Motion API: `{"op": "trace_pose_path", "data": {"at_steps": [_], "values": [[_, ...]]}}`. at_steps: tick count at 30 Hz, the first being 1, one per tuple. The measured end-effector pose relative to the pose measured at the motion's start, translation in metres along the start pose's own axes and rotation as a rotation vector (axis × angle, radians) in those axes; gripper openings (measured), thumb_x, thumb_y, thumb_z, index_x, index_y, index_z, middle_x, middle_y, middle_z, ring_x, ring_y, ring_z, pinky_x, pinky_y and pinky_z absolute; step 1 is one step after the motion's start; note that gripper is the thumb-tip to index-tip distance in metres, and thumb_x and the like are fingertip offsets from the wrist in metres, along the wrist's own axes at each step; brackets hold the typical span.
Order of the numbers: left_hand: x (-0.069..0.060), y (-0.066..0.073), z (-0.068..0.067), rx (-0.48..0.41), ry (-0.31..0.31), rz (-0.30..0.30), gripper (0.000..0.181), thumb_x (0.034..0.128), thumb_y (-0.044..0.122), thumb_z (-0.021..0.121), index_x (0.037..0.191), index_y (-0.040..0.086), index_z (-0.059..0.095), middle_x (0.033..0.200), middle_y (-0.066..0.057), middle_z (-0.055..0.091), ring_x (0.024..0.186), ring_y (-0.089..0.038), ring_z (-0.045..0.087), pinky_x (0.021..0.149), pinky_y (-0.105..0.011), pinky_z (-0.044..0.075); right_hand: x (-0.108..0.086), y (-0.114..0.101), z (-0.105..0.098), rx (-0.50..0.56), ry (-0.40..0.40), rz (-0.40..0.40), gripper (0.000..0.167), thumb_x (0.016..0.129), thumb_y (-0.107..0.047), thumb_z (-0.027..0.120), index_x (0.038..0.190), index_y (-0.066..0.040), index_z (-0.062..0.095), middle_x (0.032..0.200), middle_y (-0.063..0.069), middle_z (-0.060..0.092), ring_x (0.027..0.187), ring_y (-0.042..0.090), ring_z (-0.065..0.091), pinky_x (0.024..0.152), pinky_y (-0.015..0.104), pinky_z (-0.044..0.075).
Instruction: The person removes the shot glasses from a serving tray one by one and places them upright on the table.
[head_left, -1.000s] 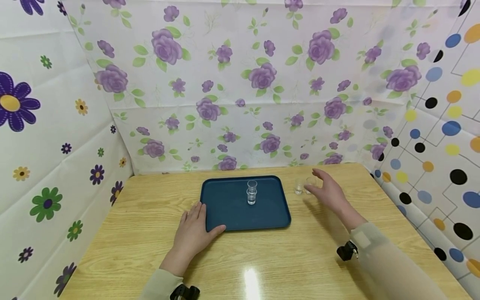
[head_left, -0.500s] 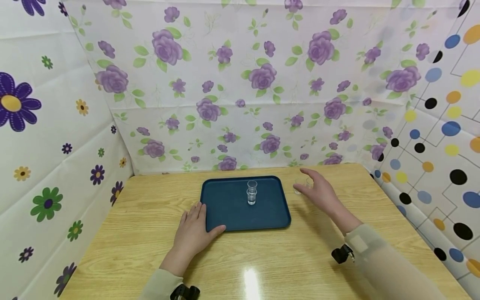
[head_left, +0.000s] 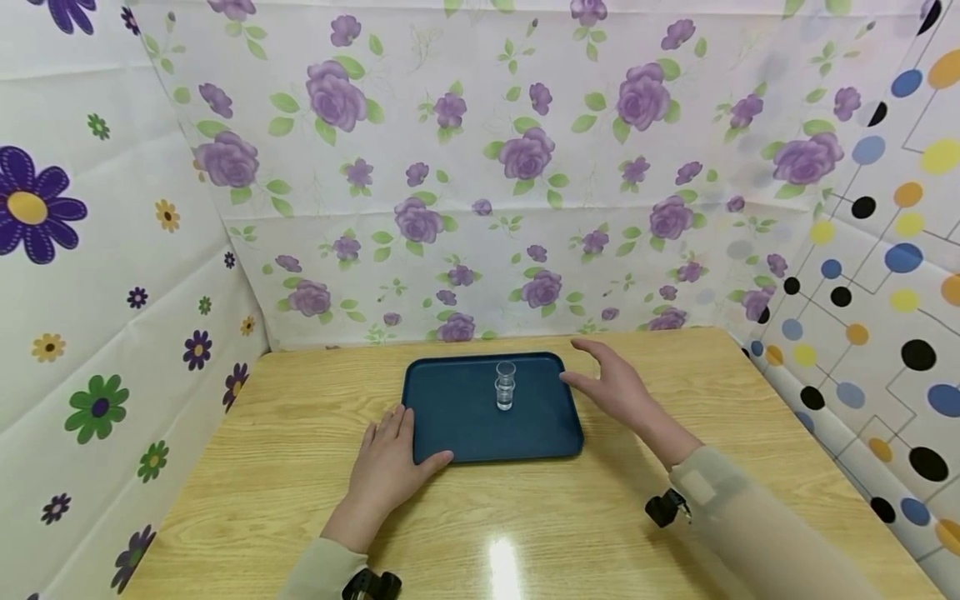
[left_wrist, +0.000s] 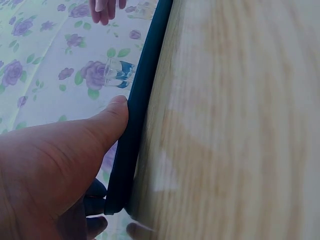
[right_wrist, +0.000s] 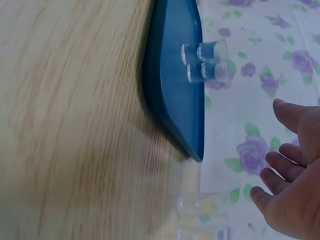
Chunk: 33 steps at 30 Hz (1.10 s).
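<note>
A dark blue tray [head_left: 457, 433] lies on the wooden table, with two small clear glasses [head_left: 505, 390] standing close together on it, one behind the other. My left hand [head_left: 386, 467] rests at the tray's front left corner. Its thumb [left_wrist: 112, 117] lies against the front rim and the fingers lie along the left side. Above the tray's right edge hovers my right hand [head_left: 615, 392], thumb and fingers spread apart, holding nothing. The right wrist view shows two more clear glasses [right_wrist: 200, 204] on the table beyond the tray's right end; in the head view my right hand hides them.
The light wood table [head_left: 300, 433] is enclosed by a purple-flowered cloth [head_left: 465, 167] at the back. Patterned cloths hang on the left [head_left: 97, 292] and the right [head_left: 892, 275].
My right hand has moved left, from over the two glasses beside the tray to the tray's right edge. My left hand, the tray and the glasses on it have stayed put.
</note>
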<state>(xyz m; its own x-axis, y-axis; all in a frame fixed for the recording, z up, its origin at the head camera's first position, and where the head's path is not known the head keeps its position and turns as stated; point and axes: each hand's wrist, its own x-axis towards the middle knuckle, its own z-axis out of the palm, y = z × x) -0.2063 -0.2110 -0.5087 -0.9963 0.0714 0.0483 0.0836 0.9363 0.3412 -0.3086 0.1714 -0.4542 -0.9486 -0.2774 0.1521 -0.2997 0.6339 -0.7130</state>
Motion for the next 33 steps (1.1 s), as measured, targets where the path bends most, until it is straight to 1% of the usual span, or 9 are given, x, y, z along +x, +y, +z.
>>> {"op": "trace_pose_path", "data": {"at_steps": [6, 11, 15, 23, 26, 33], "values": [[-0.001, 0.000, -0.001, 0.000, 0.001, 0.000, 0.111, 0.0992, 0.071, 0.071, 0.169, -0.006, 0.035, 0.176, -0.028, 0.029, 0.164, -0.046, 0.027, 0.134, -0.065, 0.014, 0.007, -0.012, 0.014, 0.009, -0.017, -0.013, 0.077, 0.107, -0.045, 0.075, 0.170, -0.014, 0.045, 0.171, 0.015, 0.045, 0.158, 0.040, 0.042, 0.122, 0.065, 0.041], [-0.002, 0.001, -0.002, 0.000, 0.011, 0.005, 0.110, 0.0993, 0.071, 0.071, 0.169, -0.007, 0.037, 0.176, -0.028, 0.031, 0.163, -0.047, 0.028, 0.134, -0.065, 0.015, 0.012, -0.020, 0.023, 0.013, -0.035, -0.039, 0.076, 0.107, -0.043, 0.076, 0.170, -0.013, 0.045, 0.170, 0.015, 0.047, 0.157, 0.039, 0.043, 0.124, 0.062, 0.041], [-0.002, 0.001, -0.001, 0.004, 0.011, 0.002, 0.110, 0.0990, 0.071, 0.071, 0.169, -0.007, 0.037, 0.176, -0.028, 0.031, 0.164, -0.047, 0.028, 0.134, -0.065, 0.015, 0.015, -0.025, 0.028, 0.017, -0.047, -0.043, 0.073, 0.107, -0.040, 0.076, 0.168, -0.012, 0.048, 0.169, 0.015, 0.049, 0.156, 0.040, 0.045, 0.124, 0.059, 0.042], [0.000, -0.001, 0.003, 0.009, 0.012, 0.007, 0.110, 0.0993, 0.071, 0.071, 0.169, -0.006, 0.036, 0.177, -0.027, 0.029, 0.164, -0.047, 0.025, 0.134, -0.065, 0.015, 0.021, -0.024, 0.042, 0.010, -0.074, -0.036, 0.070, 0.107, -0.039, 0.077, 0.165, -0.009, 0.052, 0.165, 0.015, 0.053, 0.153, 0.038, 0.050, 0.124, 0.057, 0.043], [0.000, -0.001, 0.002, 0.010, 0.003, 0.002, 0.111, 0.0991, 0.072, 0.071, 0.169, -0.006, 0.035, 0.177, -0.027, 0.029, 0.165, -0.047, 0.025, 0.134, -0.065, 0.014, 0.020, -0.024, 0.048, 0.027, -0.088, -0.029, 0.068, 0.107, -0.038, 0.077, 0.164, -0.009, 0.053, 0.163, 0.015, 0.055, 0.151, 0.037, 0.052, 0.123, 0.057, 0.045], [-0.002, 0.001, -0.002, 0.006, 0.013, 0.009, 0.110, 0.0992, 0.072, 0.071, 0.168, -0.007, 0.038, 0.175, -0.028, 0.032, 0.163, -0.048, 0.028, 0.133, -0.066, 0.016, 0.016, -0.026, 0.063, 0.089, -0.106, 0.005, 0.060, 0.105, -0.038, 0.079, 0.156, -0.010, 0.062, 0.156, 0.013, 0.061, 0.147, 0.035, 0.056, 0.120, 0.055, 0.048]]}}
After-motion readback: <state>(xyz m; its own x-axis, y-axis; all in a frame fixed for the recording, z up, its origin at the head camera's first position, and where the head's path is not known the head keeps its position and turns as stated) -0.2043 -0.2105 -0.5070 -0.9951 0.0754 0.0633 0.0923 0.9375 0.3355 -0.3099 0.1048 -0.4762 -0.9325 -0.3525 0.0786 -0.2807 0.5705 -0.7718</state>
